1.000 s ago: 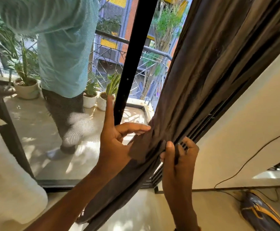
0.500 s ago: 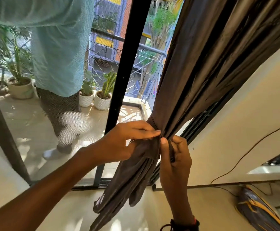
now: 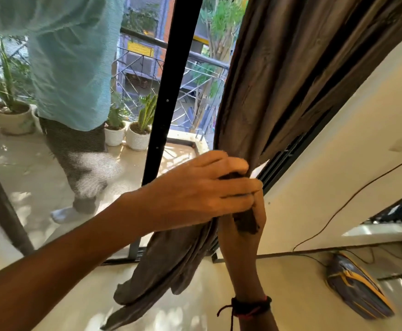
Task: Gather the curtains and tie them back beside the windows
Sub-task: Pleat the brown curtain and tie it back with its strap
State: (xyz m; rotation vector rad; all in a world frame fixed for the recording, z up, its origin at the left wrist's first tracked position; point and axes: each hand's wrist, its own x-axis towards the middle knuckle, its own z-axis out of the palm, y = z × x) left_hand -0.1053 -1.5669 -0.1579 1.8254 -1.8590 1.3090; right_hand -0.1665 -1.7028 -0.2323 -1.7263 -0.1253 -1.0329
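A dark brown curtain (image 3: pixel 279 75) hangs from the upper right, bunched beside the black window frame (image 3: pixel 169 77). My left hand (image 3: pixel 195 189) reaches across and grips the gathered fabric from the left, fingers wrapped over the bunch. My right hand (image 3: pixel 250 223) holds the same bunch from below and behind, largely hidden by the left hand, with a strip of fabric across its palm. Below the hands the loose curtain tail (image 3: pixel 161 266) hangs down to the floor. A small white edge (image 3: pixel 257 169) shows beside the left fingertips.
A person in a light blue top (image 3: pixel 71 63) stands on the balcony beyond the glass, near potted plants (image 3: pixel 138 130). The cream wall (image 3: pixel 338 144) lies to the right, with a black cable (image 3: pixel 353 194) on it. A blue and yellow bag (image 3: pixel 357 285) lies on the floor.
My left hand slid right over the bunch and now covers most of my right hand. The curtain is gathered tighter and its tail hangs lower. The view shifted slightly.
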